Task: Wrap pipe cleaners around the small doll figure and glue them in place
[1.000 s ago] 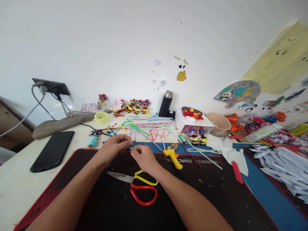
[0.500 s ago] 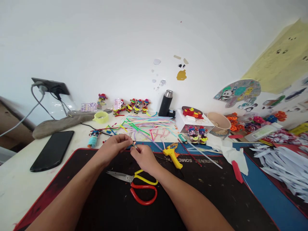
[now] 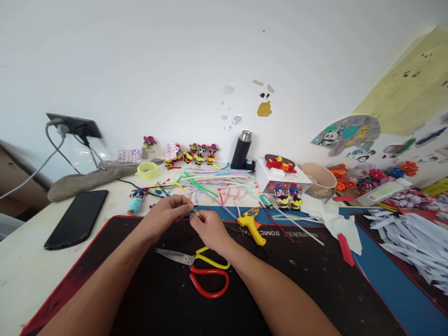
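Above the back edge of the dark mat, my left hand [image 3: 177, 208] is pinched, its fingertips close to the top of a small lighter [image 3: 197, 213]. Whatever sits between those fingertips is too small to make out. The lighter pokes out of my right hand [image 3: 209, 227], whose fingers are wrapped round it with the thumb on top; most of its body is hidden. Below the hands lie scissors [image 3: 209, 270] with one yellow and one red handle, blades pointing left. To the right rests a yellow glue gun [image 3: 252, 226].
Pipe cleaners [image 3: 217, 182] in several colours spread behind my hands. A black phone [image 3: 76, 219] lies at left, near a tape roll [image 3: 147, 170]. A black flask [image 3: 241, 151] stands by the wall, beside a white box [image 3: 268, 179]. Paper strips [image 3: 413, 242] heap at far right.
A small orange glow at the lighter's top, visible half a second ago, is gone. Both hands have stayed almost in place.
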The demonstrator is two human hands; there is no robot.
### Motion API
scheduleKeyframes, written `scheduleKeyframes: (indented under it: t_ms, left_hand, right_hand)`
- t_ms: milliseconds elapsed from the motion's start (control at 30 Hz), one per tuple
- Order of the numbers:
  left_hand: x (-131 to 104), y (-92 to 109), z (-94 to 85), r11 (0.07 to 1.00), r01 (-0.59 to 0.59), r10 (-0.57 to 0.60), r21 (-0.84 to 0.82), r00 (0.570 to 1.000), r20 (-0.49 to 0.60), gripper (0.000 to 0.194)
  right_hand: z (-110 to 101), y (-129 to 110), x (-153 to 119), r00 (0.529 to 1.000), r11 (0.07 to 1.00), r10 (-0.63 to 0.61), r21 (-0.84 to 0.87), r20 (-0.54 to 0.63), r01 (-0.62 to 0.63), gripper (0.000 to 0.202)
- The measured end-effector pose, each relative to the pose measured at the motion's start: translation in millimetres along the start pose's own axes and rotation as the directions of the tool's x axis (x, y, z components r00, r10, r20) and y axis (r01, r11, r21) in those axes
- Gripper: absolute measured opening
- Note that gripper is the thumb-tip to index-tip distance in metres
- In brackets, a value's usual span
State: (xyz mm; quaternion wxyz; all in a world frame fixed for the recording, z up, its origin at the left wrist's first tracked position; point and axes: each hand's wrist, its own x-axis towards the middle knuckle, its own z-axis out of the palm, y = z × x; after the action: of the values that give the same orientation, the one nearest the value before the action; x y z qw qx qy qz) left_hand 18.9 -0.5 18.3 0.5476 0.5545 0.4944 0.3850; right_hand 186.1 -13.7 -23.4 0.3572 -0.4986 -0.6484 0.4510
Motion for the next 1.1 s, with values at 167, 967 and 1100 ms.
scheduleKeyframes:
  t_ms: [167, 967, 1100]
  left_hand:
    - [-0.5, 1.4, 0.4, 1.0, 0.015, -0.015, 0.017, 1.0, 0.007, 0.035]
    - [-0.9, 3.1, -1.3, 0.999, 0.014, -0.014, 0.029, 1.0, -0.026, 0.039]
    - [-0.3, 2.7, -1.8, 1.0, -0.005, 0.006, 0.03, 0.999, -0.045, 0.04]
  right_hand:
    - [-0.5, -0.1, 0.8, 1.0, 1.0, -0.004, 0.005, 0.014, 0.004, 0.041]
    - [-7.8, 7.9, 2.7, 0.998, 0.95, 0.052, 0.305, 0.044, -0.062, 0.051]
    - [-16.0, 0.5, 2.1, 0.982, 0.834, 0.06, 0.532, 0.176, -0.147, 0.057]
